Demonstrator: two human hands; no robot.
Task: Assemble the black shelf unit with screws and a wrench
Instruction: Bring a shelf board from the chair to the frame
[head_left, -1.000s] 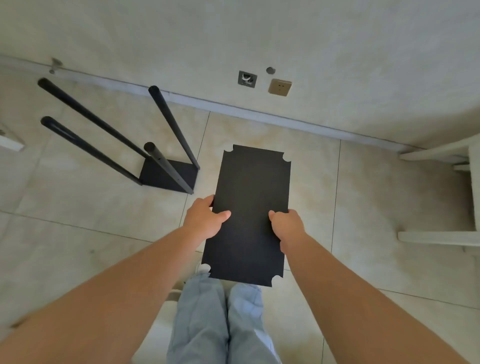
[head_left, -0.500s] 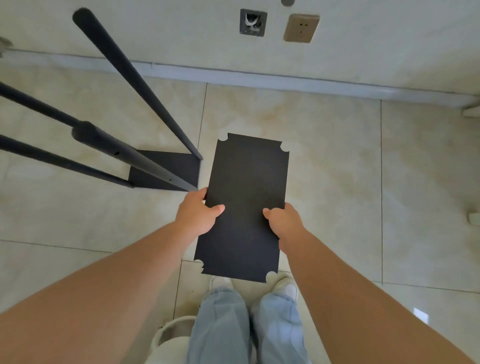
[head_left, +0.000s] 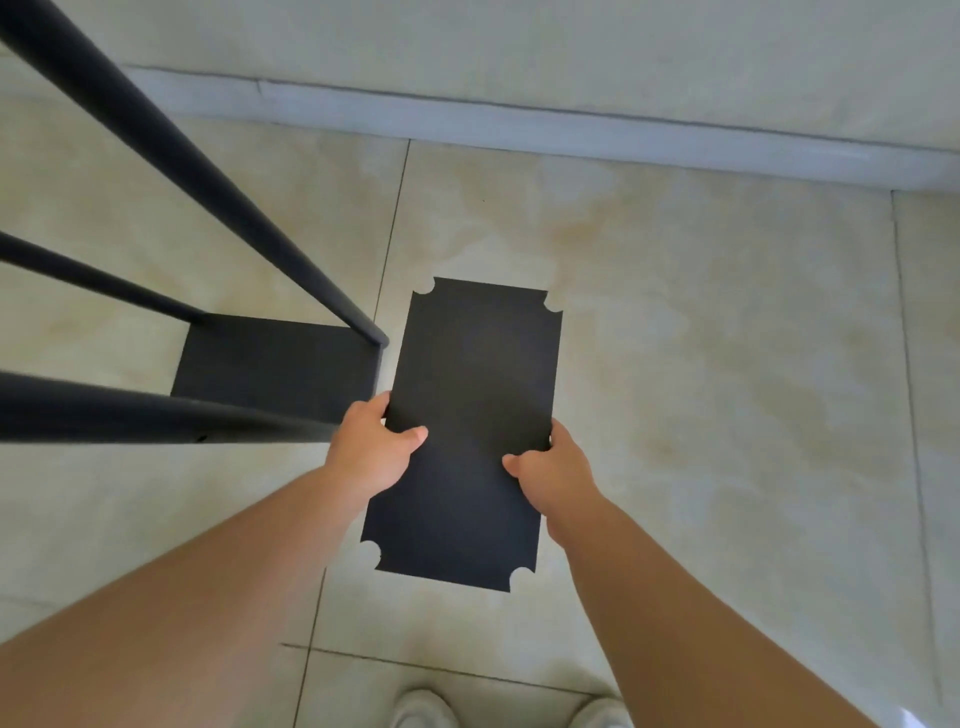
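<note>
Our left hand (head_left: 371, 457) grasping the black shelf panel (head_left: 470, 415) by its left edge, our right hand (head_left: 558, 475) clasping its right edge, panel held above the tiled floor (head_left: 701, 364), beside the shelf frame (head_left: 270, 371) with its black poles (head_left: 171, 150)

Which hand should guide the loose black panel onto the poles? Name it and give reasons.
Left. The left hand grips the flat black notched shelf panel on the edge nearest the black metal poles of the frame. The right hand grips the far edge, so it likely only steadies.
</note>
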